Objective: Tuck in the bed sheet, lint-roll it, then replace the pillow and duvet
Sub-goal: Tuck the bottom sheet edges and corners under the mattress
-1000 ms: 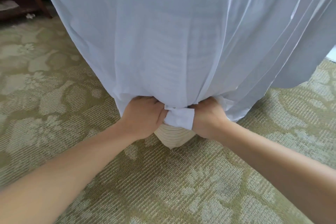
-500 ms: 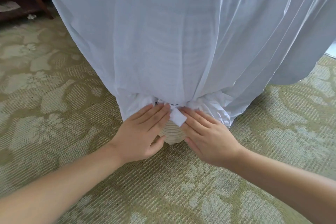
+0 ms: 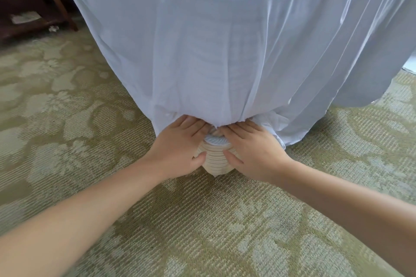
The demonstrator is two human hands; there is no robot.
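Your left hand and right hand lie flat and spread at the bed's lower corner, fingers straight and pressing forward into the gathered hem of the white bed sheet, thumbs resting on either side of the striped mattress corner that pokes out bare between them. Neither hand pinches anything; the fingertips sit right where the bunched cloth meets the mattress. The sheet hangs straight ahead of and above both hands, its folds running from the bed top down to the gather at your fingertips, so the loose cloth to be tucked lies forward and under, away from you. Both hands are about equally near the gather, one to each side. On your right a long loose flap of sheet drapes down to the patterned carpet, beyond the right hand, and that side looks the least tucked, so the right hand seems better placed to gather it.
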